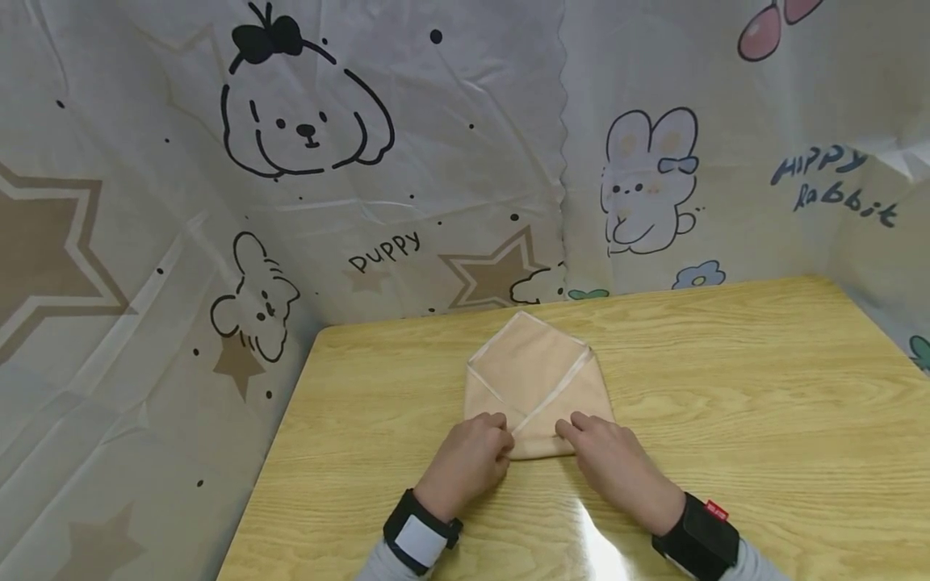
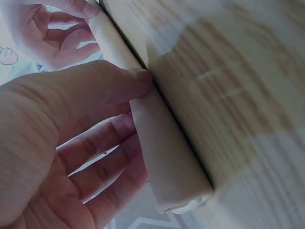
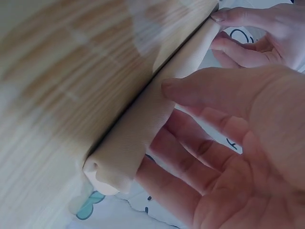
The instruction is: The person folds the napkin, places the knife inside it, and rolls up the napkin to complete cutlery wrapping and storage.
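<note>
A beige cloth (image 1: pixel 536 375) with white edging lies folded on the wooden table, its far side peaked and its edging meeting in a V like an envelope flap. My left hand (image 1: pixel 471 453) pinches the near left part of the cloth, thumb at the near edge and fingers over the top. At the near right part, my right hand (image 1: pixel 616 461) holds it the same way. In the left wrist view the near edge of the cloth (image 2: pixel 164 148) looks thick and rounded, low against the tabletop. The right wrist view shows folded layers at the end of that edge (image 3: pixel 114 167).
The yellow wood-grain table (image 1: pixel 726 387) reaches out on both sides of the cloth. A pale printed sheet (image 1: pixel 436 161) with cartoon animals and stars hangs behind it and along the left. Black bands with devices (image 1: pixel 697 537) are strapped round both wrists.
</note>
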Demonstrator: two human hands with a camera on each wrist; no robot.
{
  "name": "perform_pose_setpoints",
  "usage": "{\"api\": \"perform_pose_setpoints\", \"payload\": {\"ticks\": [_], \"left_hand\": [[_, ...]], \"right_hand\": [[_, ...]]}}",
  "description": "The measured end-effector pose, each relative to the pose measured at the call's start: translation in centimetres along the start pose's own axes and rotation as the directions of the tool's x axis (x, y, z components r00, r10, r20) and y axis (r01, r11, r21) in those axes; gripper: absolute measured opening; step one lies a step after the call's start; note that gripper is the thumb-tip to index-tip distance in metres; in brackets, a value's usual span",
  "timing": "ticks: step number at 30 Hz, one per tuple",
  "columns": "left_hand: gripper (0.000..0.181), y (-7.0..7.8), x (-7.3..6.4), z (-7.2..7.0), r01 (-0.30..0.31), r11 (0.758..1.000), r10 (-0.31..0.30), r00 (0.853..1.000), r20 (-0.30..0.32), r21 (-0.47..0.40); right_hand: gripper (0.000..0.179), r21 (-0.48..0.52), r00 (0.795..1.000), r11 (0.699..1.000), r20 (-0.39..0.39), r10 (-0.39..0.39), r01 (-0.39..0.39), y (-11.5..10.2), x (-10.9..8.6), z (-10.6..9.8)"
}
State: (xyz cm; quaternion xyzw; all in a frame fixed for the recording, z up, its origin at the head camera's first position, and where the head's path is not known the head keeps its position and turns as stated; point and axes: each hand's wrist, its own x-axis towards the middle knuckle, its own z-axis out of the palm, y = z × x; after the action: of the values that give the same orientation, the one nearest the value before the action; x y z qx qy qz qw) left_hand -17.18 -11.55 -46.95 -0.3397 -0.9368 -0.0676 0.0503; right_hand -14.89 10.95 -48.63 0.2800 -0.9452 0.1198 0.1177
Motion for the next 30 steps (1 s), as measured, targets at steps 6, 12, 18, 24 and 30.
{"api": "perform_pose_setpoints", "payload": {"ticks": [6,12,18,24,30], "left_hand": [[0.015,-0.1,0.1,0.3,0.022,0.998,-0.023,0.999,-0.025,-0.059],[0.013,-0.3,0.0,0.5,0.041,0.997,-0.041,0.999,-0.004,-0.065],[0.008,-0.8,0.1,0.7,0.025,0.997,-0.025,1.000,-0.005,-0.067],[0.009,-1.2,0.1,0.6,0.005,0.999,-0.004,1.000,0.010,-0.036],[0.014,-1.5,0.3,0.1,-0.014,1.000,0.014,1.000,0.023,-0.002]], "right_hand": [[0.033,0.012,0.998,1.000,0.058,0.008,-0.008,0.2,-0.1,0.0],[0.029,0.045,0.999,0.999,0.054,0.004,-0.006,0.5,0.0,-0.1],[0.029,0.075,1.000,0.997,0.016,-0.026,0.025,1.3,0.4,0.1],[0.029,0.058,1.000,0.998,0.004,-0.001,0.001,1.5,0.6,0.0],[0.033,0.019,0.999,0.999,-0.022,0.032,-0.031,1.8,0.9,0.0]]}}
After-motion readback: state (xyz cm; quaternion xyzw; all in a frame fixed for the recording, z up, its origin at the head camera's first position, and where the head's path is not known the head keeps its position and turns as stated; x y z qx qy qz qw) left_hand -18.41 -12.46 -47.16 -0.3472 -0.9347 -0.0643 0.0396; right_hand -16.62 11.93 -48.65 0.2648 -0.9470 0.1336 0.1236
